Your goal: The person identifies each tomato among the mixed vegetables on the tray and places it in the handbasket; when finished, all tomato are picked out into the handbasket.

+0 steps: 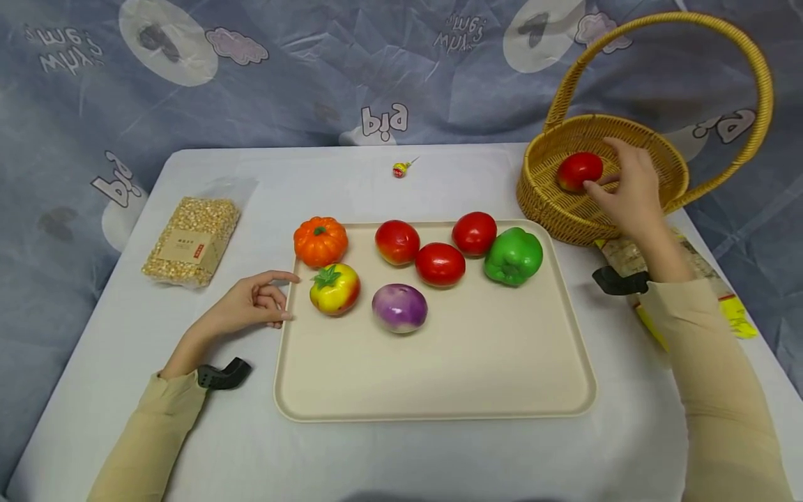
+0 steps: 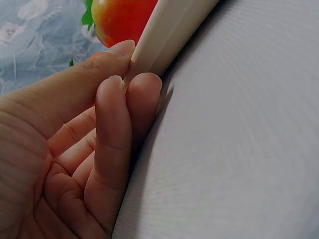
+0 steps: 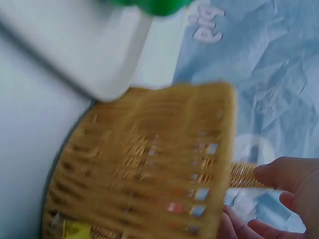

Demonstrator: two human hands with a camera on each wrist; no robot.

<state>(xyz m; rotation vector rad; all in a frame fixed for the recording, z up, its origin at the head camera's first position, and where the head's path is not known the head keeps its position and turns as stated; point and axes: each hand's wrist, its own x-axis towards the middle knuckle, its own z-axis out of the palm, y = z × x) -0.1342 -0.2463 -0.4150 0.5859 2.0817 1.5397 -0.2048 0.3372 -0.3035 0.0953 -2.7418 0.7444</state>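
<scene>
My left hand (image 1: pixel 246 305) pinches the left rim of a beige tray (image 1: pixel 439 380); in the left wrist view the thumb lies over the tray edge (image 2: pixel 172 35) and fingertips are against its side. My right hand (image 1: pixel 632 189) is inside the rim of a wicker basket (image 1: pixel 558 219), thumb and fingers spread beside a glossy red oval fruit (image 1: pixel 579 171) lying there. In the right wrist view the basket wall (image 3: pixel 144 164) hides part of this hand. Nearest my left hand on the tray are a yellow-red fruit (image 1: pixel 335 289) with green leaves and an orange pumpkin (image 1: pixel 320 242).
The tray also bears a purple eggplant (image 1: pixel 400 308), a green bell pepper (image 1: pixel 514 256) and three red fruits, one at its middle (image 1: pixel 440 265). A corn kernel bag (image 1: pixel 194 240) lies left, a lollipop (image 1: pixel 401 169) behind, a yellow-edged packet (image 1: pixel 730 307) under my right forearm.
</scene>
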